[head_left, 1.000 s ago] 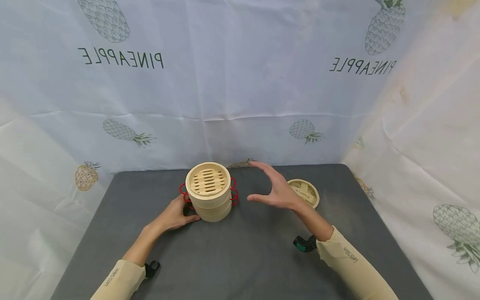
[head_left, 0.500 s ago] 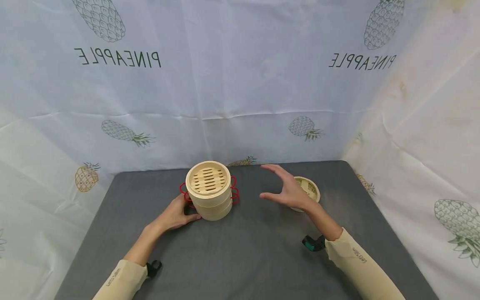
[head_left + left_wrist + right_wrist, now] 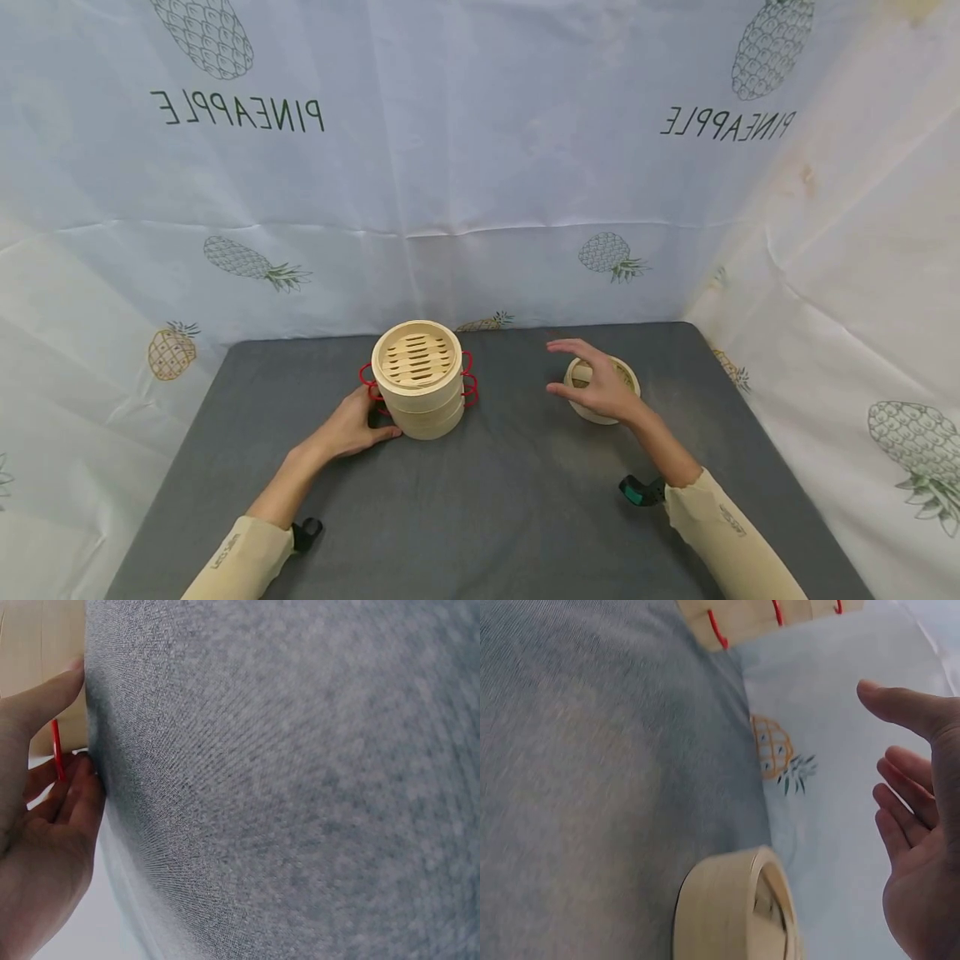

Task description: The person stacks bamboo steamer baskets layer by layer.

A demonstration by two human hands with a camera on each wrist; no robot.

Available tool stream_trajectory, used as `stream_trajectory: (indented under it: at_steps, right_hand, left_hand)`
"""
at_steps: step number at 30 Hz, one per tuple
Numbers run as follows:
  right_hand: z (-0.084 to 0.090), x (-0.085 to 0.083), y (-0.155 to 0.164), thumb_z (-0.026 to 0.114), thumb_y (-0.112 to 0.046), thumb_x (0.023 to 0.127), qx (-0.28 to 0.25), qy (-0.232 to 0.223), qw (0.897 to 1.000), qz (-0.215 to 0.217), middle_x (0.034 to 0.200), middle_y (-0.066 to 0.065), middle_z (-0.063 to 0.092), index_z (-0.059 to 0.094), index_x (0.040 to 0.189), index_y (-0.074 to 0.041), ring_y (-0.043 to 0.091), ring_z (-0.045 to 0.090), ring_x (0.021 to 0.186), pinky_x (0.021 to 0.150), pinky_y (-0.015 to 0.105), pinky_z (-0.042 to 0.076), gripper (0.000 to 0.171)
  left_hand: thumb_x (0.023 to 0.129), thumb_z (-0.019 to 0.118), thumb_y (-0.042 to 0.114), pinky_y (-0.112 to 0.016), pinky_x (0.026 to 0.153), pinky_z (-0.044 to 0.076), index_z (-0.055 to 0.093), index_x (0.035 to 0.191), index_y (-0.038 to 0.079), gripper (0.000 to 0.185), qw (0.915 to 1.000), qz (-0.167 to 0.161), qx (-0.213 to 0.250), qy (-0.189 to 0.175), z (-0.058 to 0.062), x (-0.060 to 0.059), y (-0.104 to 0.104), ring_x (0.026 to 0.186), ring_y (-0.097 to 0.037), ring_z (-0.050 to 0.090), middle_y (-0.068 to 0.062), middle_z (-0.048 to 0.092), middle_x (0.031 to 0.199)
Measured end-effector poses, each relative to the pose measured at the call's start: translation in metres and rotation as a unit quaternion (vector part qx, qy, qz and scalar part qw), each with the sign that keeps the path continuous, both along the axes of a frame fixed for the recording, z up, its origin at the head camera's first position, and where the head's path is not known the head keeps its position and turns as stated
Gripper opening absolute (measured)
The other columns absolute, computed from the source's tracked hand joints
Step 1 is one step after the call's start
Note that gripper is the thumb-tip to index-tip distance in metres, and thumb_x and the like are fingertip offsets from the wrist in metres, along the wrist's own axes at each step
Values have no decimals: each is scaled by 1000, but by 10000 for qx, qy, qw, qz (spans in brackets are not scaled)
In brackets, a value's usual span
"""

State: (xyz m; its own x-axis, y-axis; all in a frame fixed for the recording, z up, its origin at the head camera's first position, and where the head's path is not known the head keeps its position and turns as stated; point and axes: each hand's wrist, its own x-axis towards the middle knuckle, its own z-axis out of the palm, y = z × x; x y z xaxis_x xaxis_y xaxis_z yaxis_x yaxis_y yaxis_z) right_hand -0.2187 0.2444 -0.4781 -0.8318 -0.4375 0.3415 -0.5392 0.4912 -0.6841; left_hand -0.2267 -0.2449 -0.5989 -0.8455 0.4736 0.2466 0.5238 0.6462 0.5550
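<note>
Stacked pale round bamboo steamer baskets (image 3: 418, 385) stand on the dark grey woven-textured table (image 3: 480, 517) in the head view: probably light and stiff, best gripped around the smooth wall. Left wrist view: the left hand (image 3: 49, 855) grips them, a thin red loop handle (image 3: 58, 750) between thumb and fingers. Right wrist view: the right hand (image 3: 930, 870), empty, hangs apart from a round bamboo vessel (image 3: 720, 907), its inside too blurred to judge.

PINEAPPLE (image 3: 242, 112) is running mirror-reversed, twice, across the pale curtain (image 3: 480, 167) — while small lettering (image 3: 225, 552) is marking the left sleeve (image 3: 246, 568) and right sleeve (image 3: 731, 554), too blurred for reading.
</note>
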Motion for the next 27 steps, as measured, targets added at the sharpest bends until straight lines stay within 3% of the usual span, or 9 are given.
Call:
stream_trajectory:
  at_steps: [8, 17, 22, 27]
  right_hand:
    - [-16, 1, 30, 88, -17, 93, 93, -7, 9983, -574, 145, 10, 68, 69, 143, -18, 37, 62, 137, 109, 68, 51, 53]
    - [-28, -2, 54, 87, -9, 92, -54, 130, 9970, -764, 140, 12, 72, 71, 138, -6, 36, 65, 131, 106, 63, 53, 49]
    - [-30, -2, 63, 85, -11, 94, 27, 4, 9961, -879, 140, 12, 72, 72, 138, -7, 37, 64, 131, 106, 66, 52, 46]
    - [-34, -1, 70, 85, -15, 95, 181, -124, 9944, -1034, 138, 14, 74, 74, 135, -7, 38, 67, 127, 102, 61, 55, 42]
  left_hand:
    - [84, 94, 48, -45, 98, 61, 63, 143, 17, 73, 10000, 1, 17, -21, 1, 1, 0, 116, -20, 71, -3, 71, 131]
    - [85, 94, 43, -44, 93, 61, 64, 142, 15, 71, 9998, -32, 132, 155, 9, 6, 2, 112, -22, 71, -6, 71, 128]
    - [84, 94, 43, -44, 88, 60, 65, 140, 12, 70, 9986, -176, 387, 326, 13, 8, 3, 107, -26, 71, -11, 72, 123]
    - [86, 93, 45, -43, 94, 61, 63, 143, 16, 71, 9999, -39, 60, 76, 6, 4, 1, 114, -21, 71, -3, 71, 129]
